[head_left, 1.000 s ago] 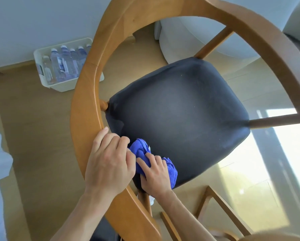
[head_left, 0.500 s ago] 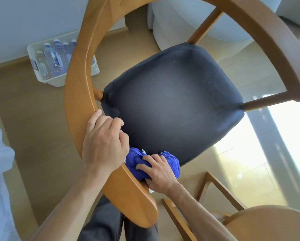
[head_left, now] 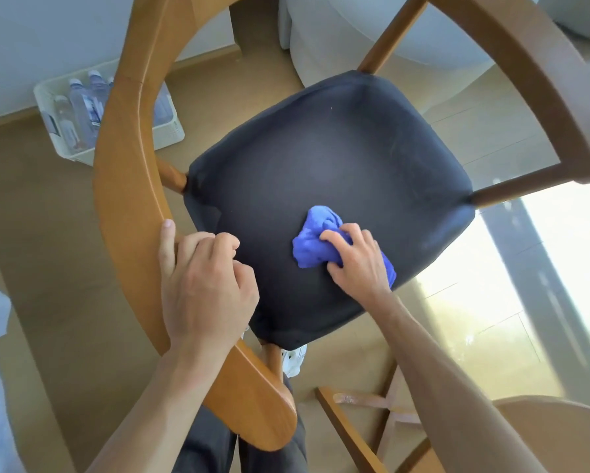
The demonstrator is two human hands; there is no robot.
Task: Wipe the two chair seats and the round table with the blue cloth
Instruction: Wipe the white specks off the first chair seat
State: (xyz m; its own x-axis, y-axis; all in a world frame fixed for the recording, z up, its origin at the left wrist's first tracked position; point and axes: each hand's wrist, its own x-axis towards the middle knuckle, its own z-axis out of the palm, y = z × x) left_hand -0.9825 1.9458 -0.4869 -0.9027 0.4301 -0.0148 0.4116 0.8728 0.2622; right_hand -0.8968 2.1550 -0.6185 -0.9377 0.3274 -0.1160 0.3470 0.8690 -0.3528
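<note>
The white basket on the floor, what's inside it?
The white basket holds clear water bottles standing upright. The chair's wooden armrest covers its middle, so how many there are cannot be seen.

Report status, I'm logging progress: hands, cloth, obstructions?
Left hand grips armrest. Right hand holds cloth on seat. Nothing in the way.

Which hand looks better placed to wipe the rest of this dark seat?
The right hand: it grips the blue cloth on the seat. The left hand grips the chair's wooden armrest.
</note>
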